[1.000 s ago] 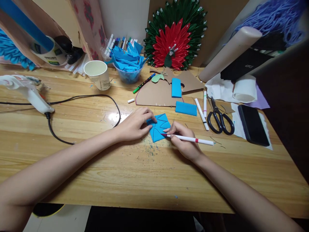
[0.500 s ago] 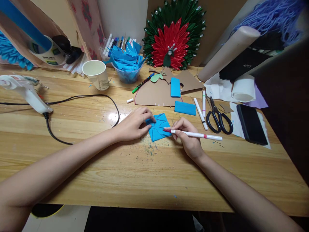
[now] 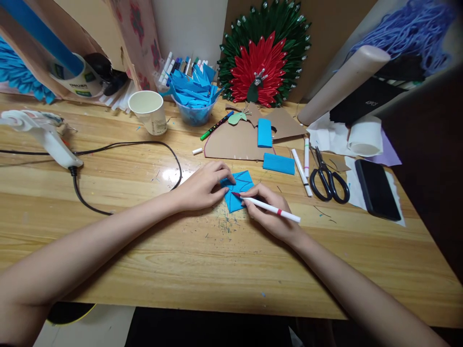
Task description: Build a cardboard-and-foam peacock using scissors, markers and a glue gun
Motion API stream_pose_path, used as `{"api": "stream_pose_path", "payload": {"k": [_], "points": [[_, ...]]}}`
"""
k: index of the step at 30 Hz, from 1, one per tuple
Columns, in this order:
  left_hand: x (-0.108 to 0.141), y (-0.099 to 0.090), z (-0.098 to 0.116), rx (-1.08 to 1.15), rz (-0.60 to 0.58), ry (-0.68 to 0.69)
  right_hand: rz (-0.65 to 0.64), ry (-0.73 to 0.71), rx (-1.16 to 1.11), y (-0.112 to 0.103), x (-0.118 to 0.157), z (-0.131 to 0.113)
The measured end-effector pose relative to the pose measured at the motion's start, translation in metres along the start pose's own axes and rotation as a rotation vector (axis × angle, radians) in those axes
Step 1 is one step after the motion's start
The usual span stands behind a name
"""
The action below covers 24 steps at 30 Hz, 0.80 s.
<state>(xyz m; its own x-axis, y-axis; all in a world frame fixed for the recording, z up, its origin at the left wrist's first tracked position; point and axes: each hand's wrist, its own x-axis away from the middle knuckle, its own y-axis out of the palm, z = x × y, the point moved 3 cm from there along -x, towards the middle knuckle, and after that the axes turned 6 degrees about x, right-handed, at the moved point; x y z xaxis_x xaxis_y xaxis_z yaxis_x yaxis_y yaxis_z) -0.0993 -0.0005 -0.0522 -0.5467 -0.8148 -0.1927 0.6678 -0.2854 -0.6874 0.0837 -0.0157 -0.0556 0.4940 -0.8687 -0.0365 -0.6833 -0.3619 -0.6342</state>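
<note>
A folded piece of blue paper (image 3: pixel 237 201) with dark zigzag lines drawn on it lies on the table in the middle of the view. At its left edge, my left hand (image 3: pixel 210 187) holds it down, the fingers bent and the thumb pressed on it. My right hand (image 3: pixel 269 212) is closed around a white marker (image 3: pixel 271 208) with a dark red tip and a red band. That tip is over the middle of the paper, at or very near its surface. The right hand covers the paper's right corner.
Beyond the hands lie brown cardboard (image 3: pixel 231 142), two blue folded strips (image 3: pixel 278 164), white markers (image 3: pixel 301 172), black-handled scissors (image 3: pixel 327 180) and a phone (image 3: pixel 378 189). A glue gun (image 3: pixel 54 142) with a looping cord, a paper cup (image 3: pixel 148 113) and a tub of blue pieces (image 3: pixel 195 113) stand left.
My right hand has moved left over the paper, carrying the marker tip from the right edge to the middle. The left hand stays on the paper; the view has shifted slightly.
</note>
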Motion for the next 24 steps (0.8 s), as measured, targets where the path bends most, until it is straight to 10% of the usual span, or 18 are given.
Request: {"api": "stream_pose_path", "payload": {"k": [24], "points": [[-0.0007,-0.0003,0.0011,-0.003,-0.009,-0.011,0.007,0.032,-0.164,-0.0004,0.0016,0.005]]}}
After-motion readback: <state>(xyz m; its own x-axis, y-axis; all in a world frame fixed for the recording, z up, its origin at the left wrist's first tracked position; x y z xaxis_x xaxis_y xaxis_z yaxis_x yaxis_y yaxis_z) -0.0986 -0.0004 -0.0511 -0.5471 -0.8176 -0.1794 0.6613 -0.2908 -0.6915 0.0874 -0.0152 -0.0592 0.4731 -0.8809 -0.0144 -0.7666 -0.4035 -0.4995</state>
